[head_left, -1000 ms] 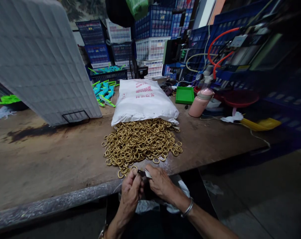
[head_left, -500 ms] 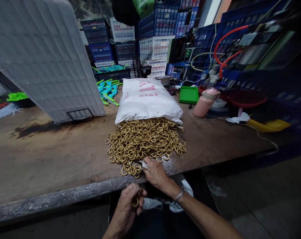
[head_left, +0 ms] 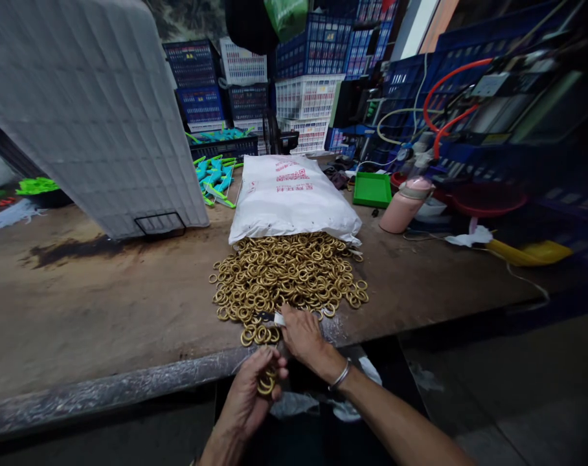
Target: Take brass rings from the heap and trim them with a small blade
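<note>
"What do you see?"
"I see the left hand (head_left: pixel 249 390) curled round some gold rings (head_left: pixel 266 391) — the right hand (head_left: pixel 304 333) gripping a white-ended piece (head_left: pixel 279 319) beside the ring heap (head_left: pixel 284 275) on the table (head_left: pixel 129 310)."

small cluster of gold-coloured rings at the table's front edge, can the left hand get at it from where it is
Likely yes: the cluster of gold-coloured rings lies just beyond the left hand, with nothing seen covering it, though the held rings may leave less room to grip.
</note>
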The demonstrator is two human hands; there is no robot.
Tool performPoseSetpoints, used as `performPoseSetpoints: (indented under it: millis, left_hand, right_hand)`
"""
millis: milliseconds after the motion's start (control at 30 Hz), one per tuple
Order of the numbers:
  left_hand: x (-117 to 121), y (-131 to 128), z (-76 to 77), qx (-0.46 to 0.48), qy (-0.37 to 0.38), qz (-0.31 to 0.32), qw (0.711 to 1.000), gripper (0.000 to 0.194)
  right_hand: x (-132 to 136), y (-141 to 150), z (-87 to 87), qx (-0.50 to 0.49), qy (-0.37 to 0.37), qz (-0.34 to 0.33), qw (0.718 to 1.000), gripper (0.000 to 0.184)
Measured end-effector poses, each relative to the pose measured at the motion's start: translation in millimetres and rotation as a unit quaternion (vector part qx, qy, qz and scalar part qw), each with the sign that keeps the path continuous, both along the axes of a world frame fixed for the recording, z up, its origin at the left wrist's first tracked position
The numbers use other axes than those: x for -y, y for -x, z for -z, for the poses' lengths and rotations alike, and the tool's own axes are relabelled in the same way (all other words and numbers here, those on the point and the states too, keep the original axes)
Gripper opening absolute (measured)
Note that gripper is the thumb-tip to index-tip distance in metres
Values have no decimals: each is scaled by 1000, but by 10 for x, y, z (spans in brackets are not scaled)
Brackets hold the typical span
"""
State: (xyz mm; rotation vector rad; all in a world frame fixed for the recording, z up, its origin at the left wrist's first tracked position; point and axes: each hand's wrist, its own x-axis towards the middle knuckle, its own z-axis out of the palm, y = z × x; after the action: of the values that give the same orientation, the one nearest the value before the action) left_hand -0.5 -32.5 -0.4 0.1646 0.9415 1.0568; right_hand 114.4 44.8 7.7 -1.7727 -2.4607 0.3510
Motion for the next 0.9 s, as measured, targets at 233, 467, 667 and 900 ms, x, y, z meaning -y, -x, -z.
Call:
performPoseSetpoints:
  millis: [233, 467, 667, 900]
  left_hand:
    - [-77, -120, -17, -85, -69, -14, 994, 29]
    - [-111, -228, -26, -222, -128, 2, 967, 32]
    - [-111, -201, 12, -321, -145, 4, 936, 31]
    - [-76, -207, 28, -404, -250, -24, 880, 23]
  right_hand:
    - [-12, -269, 131, -84, -19, -21, 996, 16]
    - [191, -370, 42, -233, -16, -82, 969, 11]
    - [220, -312, -53, -374, 63, 7, 925, 15]
    - [226, -303, 11, -451, 221, 45, 864, 35]
